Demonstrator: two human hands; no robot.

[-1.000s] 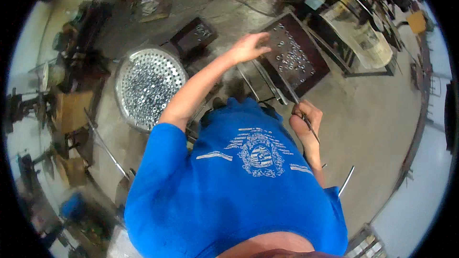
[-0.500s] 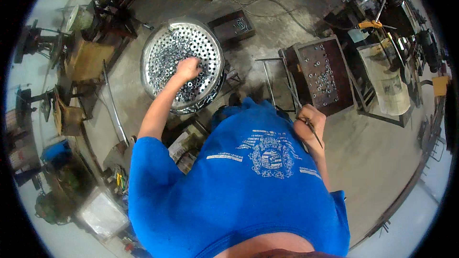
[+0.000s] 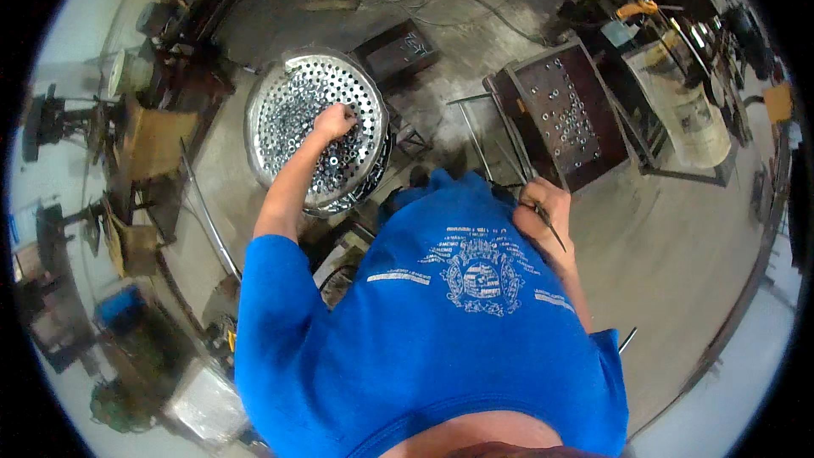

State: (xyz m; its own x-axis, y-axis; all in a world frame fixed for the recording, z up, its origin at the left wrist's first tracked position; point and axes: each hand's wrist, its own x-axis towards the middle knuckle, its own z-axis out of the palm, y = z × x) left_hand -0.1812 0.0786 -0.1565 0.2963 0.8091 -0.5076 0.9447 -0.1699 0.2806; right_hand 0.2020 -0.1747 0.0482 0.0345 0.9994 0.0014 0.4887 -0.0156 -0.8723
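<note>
My left hand [image 3: 333, 121] reaches into a round perforated metal basin [image 3: 280, 93] full of small metal rings or nuts; its fingers are closed among them, and I cannot tell what they hold. My right hand [image 3: 545, 210] stays close to my chest and grips a thin metal rod [image 3: 553, 232] that points down to the right. A dark flat tray [image 3: 566, 114] strewn with several small metal rings stands just beyond the right hand. My blue shirt hides the ground below both arms.
A dark metal box [image 3: 397, 48] lies past the basin. A long thin bar [image 3: 203, 208] lies on the concrete floor at the left. Cluttered benches and machines line the left and upper right edges. A white sack [image 3: 691, 114] stands at the right.
My left hand moved from the dark tray on the right over to the perforated basin and now sits lower in it. The right hand kept hold of the rod.
</note>
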